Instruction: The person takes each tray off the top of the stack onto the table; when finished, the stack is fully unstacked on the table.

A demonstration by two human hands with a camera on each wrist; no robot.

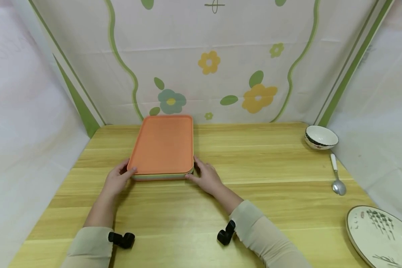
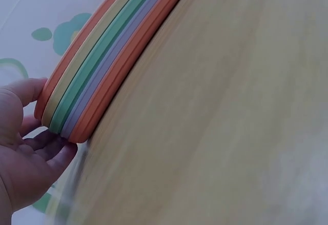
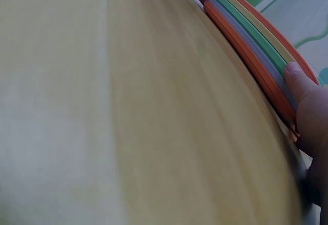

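Note:
A stack of trays (image 1: 164, 145) lies toward the back left of the wooden table, its orange top tray facing up. Seen edge-on in the left wrist view, the layered rims (image 2: 102, 61) run orange, yellow, green, lavender and orange again. My left hand (image 1: 116, 179) grips the near left corner, thumb over the upper rim and fingers low at the side. At the near right corner, my right hand (image 1: 207, 179) holds the stack with its thumb on the front edge (image 3: 256, 50); its other fingers lie along the right side, partly hidden.
On the right of the table (image 1: 271, 160) stand a white bowl (image 1: 321, 137) with a dark pattern, a spoon (image 1: 336, 176) with a white handle, and a large decorated plate (image 1: 365, 230) near the front. A flowered cloth (image 1: 181, 37) hangs behind the table.

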